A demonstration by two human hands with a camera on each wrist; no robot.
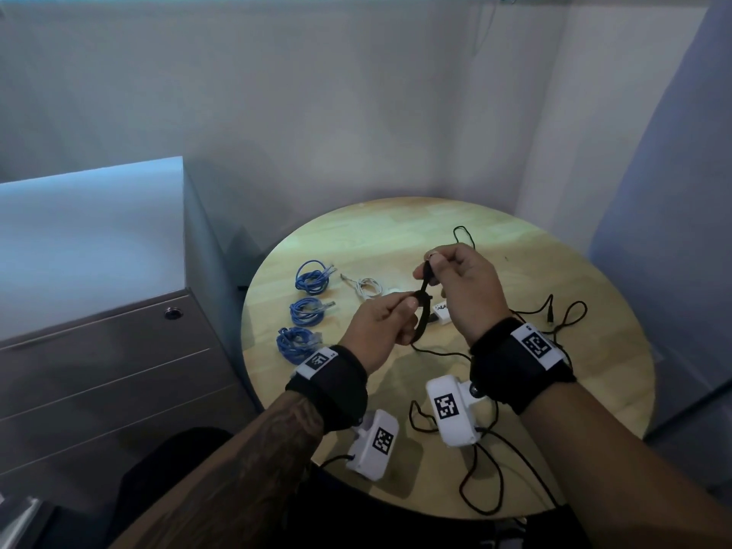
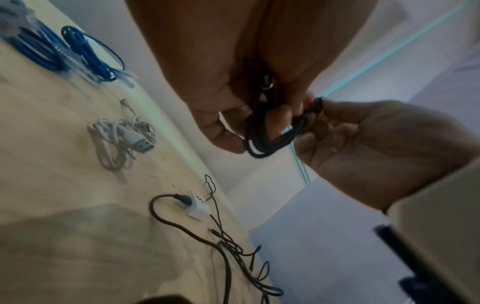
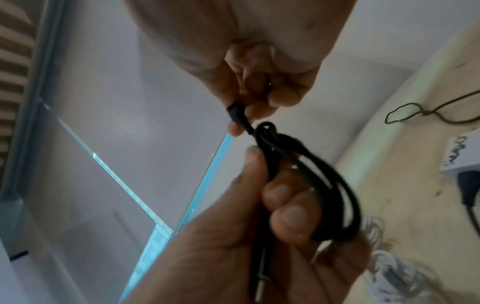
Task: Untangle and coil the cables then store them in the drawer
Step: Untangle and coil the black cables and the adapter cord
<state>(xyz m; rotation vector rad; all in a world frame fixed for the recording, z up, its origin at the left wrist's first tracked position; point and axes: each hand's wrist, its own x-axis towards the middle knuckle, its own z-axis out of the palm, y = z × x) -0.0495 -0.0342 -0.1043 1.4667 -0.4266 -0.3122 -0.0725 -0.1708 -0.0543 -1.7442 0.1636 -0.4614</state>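
Observation:
A black cable coil (image 1: 420, 315) hangs above the round wooden table (image 1: 515, 271), held between both hands. My left hand (image 1: 398, 317) grips the bundled loops (image 3: 315, 170) from below, with a metal plug sticking out under the palm. My right hand (image 1: 432, 267) pinches the cable's free end (image 3: 235, 112) just above the coil, where that end wraps round the bundle. In the left wrist view the coil (image 2: 270, 137) sits between the left fingers (image 2: 228, 125) and the right hand (image 2: 363, 144). The grey drawer cabinet (image 1: 99, 350) stands to the left, drawers closed.
Three blue coiled cables (image 1: 311, 276) (image 1: 308, 312) (image 1: 295, 342) lie in a row on the table's left. A white cable bundle (image 1: 366, 288) and a white adapter (image 1: 443, 313) lie near the middle. Loose black cables (image 1: 562, 315) sprawl across the right and front.

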